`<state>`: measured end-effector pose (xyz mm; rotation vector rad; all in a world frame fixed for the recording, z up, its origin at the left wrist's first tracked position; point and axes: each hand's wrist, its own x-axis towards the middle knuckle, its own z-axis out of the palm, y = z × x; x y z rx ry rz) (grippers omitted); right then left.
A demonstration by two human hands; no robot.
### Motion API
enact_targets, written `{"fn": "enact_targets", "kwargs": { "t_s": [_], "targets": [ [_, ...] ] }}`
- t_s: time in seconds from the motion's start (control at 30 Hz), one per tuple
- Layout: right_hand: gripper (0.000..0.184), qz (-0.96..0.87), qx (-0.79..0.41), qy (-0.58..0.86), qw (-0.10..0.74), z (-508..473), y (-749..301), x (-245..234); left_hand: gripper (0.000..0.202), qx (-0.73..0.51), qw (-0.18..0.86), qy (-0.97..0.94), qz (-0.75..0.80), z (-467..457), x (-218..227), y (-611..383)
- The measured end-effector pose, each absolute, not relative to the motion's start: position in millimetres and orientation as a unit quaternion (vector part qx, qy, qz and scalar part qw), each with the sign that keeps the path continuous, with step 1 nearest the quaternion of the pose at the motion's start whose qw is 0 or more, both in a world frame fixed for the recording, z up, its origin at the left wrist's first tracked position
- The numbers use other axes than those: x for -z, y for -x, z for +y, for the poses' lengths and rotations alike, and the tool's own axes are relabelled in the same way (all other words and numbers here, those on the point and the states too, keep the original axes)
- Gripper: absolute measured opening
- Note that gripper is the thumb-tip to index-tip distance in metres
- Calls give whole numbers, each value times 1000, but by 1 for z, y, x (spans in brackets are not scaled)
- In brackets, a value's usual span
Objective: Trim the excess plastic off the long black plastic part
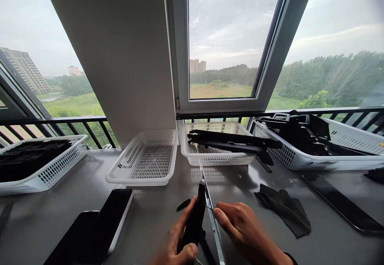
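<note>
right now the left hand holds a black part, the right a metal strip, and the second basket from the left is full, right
Not quite: the head view shows the second basket empty. The left hand holds the black part, the right hand the metal strip.

On my table (156,217), one basket (222,159) sits straight behind my left hand (177,245) and right hand (243,229), a second basket (144,165) to its left. A phone (115,213) lies left of my hands, a cloth (285,209) right.
</note>
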<state>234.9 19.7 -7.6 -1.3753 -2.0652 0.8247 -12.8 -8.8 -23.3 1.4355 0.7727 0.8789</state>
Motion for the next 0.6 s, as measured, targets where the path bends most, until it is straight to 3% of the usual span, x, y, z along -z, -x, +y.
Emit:
{"fn": "enact_targets", "kwargs": {
  "t_s": [0.6],
  "targets": [
    [59, -764, -247, 549, 231, 21, -239, 9, 83, -382, 588, -612, 365, -8, 25, 15]
  ]
}}
